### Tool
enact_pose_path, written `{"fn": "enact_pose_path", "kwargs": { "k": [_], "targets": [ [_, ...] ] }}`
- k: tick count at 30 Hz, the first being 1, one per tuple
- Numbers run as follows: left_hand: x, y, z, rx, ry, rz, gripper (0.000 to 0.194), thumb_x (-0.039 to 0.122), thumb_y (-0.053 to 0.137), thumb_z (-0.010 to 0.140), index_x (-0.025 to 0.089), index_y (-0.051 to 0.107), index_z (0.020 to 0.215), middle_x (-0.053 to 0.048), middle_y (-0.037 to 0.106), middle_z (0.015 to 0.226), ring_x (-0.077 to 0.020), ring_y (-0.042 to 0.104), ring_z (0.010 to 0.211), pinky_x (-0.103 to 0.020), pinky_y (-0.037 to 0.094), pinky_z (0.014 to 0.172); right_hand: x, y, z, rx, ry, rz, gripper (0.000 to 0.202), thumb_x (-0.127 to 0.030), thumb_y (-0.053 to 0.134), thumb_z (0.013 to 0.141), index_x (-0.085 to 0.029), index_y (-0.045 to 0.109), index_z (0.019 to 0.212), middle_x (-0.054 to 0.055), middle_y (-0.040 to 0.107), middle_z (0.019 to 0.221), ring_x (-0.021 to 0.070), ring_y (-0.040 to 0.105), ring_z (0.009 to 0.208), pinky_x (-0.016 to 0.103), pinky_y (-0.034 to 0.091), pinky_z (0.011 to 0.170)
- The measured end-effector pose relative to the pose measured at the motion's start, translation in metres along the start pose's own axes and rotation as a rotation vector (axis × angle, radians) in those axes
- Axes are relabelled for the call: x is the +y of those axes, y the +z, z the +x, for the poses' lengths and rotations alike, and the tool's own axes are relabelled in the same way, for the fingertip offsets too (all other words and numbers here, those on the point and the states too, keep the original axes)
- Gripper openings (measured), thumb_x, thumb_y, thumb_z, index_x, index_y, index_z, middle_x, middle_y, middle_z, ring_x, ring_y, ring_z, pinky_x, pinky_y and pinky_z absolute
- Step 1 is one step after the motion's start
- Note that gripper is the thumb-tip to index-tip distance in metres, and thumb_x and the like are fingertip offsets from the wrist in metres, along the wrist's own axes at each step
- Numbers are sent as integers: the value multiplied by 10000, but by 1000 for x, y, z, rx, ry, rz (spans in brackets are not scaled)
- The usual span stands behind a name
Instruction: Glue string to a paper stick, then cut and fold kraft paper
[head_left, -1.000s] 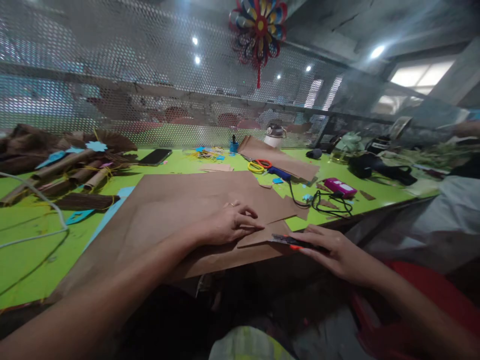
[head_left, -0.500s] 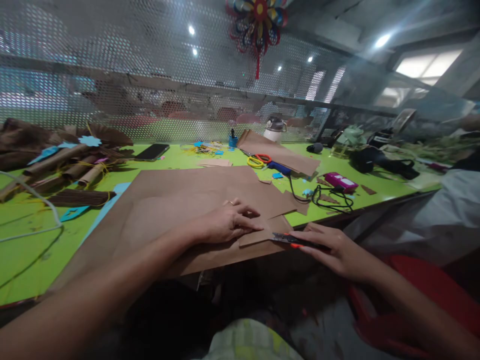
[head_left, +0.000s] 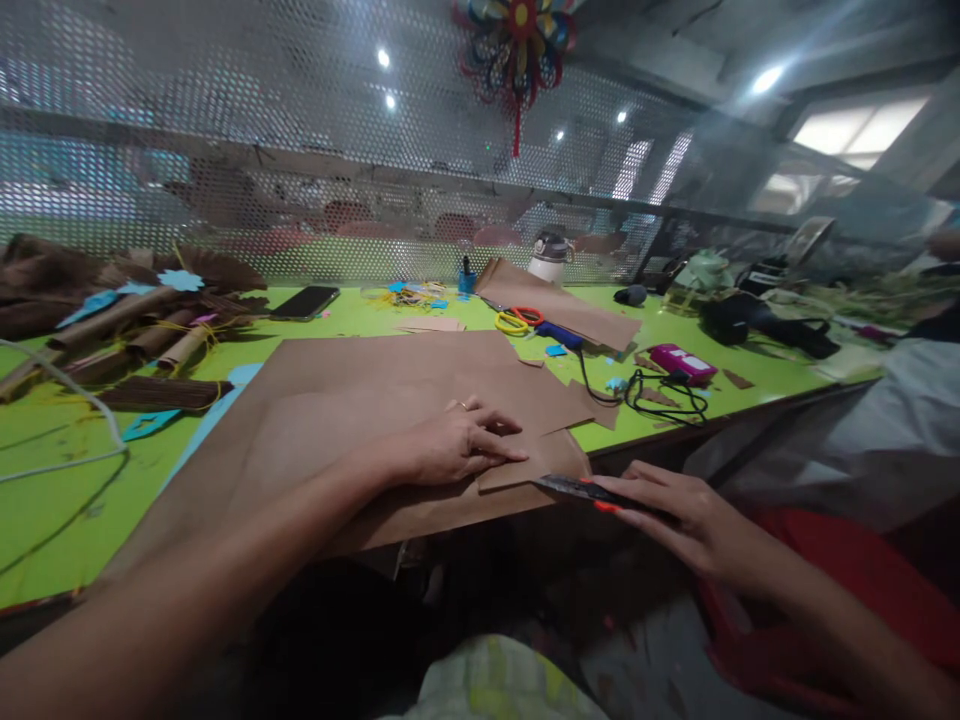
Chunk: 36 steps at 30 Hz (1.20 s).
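My left hand (head_left: pixel 469 440) lies palm down on a large sheet of brown kraft paper (head_left: pixel 390 375), its fingers stretched out and a ring on one of them. At the sheet's near right edge, my right hand (head_left: pixel 686 510) is closed on what look like scissors (head_left: pixel 574 488), with dark blades and orange parts by the fingertips. The blades point left and touch the edge of a smaller brown paper piece (head_left: pixel 510 478) beside my left fingertips. My fingers hide most of the handles.
A green table (head_left: pixel 56 530) carries rolled brown paper pieces (head_left: pixel 154 335), a phone (head_left: pixel 306 303), yellow-and-red-handled scissors (head_left: pixel 517 320), a stack of brown paper (head_left: pixel 562 305), a black cord (head_left: pixel 660 398) and a magenta box (head_left: pixel 682 364). A red stool (head_left: pixel 847 580) stands below right.
My right hand has shifted right and slightly down, and more of the dark blades shows. The paper's right edge now bulges outward in a curve. My left hand stays put.
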<state>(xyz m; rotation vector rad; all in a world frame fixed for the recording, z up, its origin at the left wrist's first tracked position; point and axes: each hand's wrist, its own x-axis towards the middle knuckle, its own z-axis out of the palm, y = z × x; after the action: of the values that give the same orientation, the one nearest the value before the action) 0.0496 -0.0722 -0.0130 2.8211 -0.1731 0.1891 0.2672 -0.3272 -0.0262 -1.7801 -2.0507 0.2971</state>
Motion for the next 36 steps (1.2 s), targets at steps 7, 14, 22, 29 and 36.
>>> {"fn": "enact_pose_path", "kwargs": {
  "k": [7, 14, 22, 29, 36],
  "targets": [
    [-3, 0, 1, -20, -12, -17, 345, 351, 396, 974, 364, 610, 1244, -59, 512, 1357, -235, 442, 1163, -424, 320, 1026, -1, 2, 11, 30, -11, -66, 381, -267, 422, 979, -267, 503, 1351, 85, 577, 1023, 180, 583, 893, 293, 469, 783],
    [-1, -2, 2, -10, -29, -52, 356, 325, 368, 978, 387, 621, 1222, -30, 524, 1361, -231, 437, 1146, -437, 324, 1026, -5, -4, 16, -9, -44, 25, 384, -265, 410, 984, -267, 503, 1356, 82, 586, 1009, 158, 604, 873, 259, 488, 778],
    [-5, 2, 0, -6, -8, -27, 358, 295, 384, 975, 395, 605, 1237, -31, 518, 1369, -227, 444, 1157, -429, 326, 1018, -6, 2, 1, 39, -17, 23, 389, -279, 439, 970, -284, 514, 1352, 69, 620, 970, 158, 631, 842, 244, 511, 750],
    [-4, 1, 1, -3, -10, -41, 348, 290, 400, 973, 388, 613, 1230, -35, 522, 1356, -219, 449, 1170, -402, 312, 1032, -10, 4, 9, 36, -17, 49, 381, -261, 432, 975, -251, 511, 1347, 69, 580, 955, 152, 596, 828, 250, 486, 756],
    [-5, 1, 2, 2, -26, -52, 347, 314, 393, 973, 391, 618, 1225, -30, 523, 1358, -229, 448, 1141, -425, 324, 1029, -14, 1, 25, -4, -68, 60, 363, -261, 436, 977, -244, 527, 1328, 73, 573, 967, 155, 583, 870, 263, 471, 790]
  ]
}}
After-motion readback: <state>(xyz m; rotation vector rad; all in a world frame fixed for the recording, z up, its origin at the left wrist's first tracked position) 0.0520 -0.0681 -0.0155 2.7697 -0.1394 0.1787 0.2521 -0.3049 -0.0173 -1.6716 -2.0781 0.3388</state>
